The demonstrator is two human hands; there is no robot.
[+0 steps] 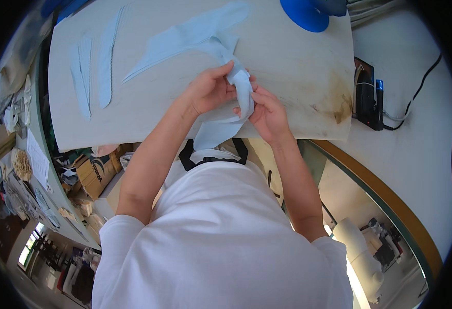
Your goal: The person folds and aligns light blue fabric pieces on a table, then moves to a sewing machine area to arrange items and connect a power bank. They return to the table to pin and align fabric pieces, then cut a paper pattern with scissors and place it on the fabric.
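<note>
A light blue piece of cloth (199,33) lies spread over the far middle of the padded white table. From it a narrow, folded band of the same cloth (244,90) runs towards me, raised between my hands. My left hand (215,85) grips the band from the left, thumb on top near a fold. On the right, my right hand (269,112) pinches the band's outer edge, with some fingers hidden behind it. The lower end of the cloth (218,133) hangs over the table's front edge towards my lap.
Narrow light blue cloth strips (105,65) lie at the table's left. A blue round base (307,15) stands at the far right. Beside the table's right edge are a black device (365,98) and a black cord (413,96). An open cardboard box (94,174) sits below left.
</note>
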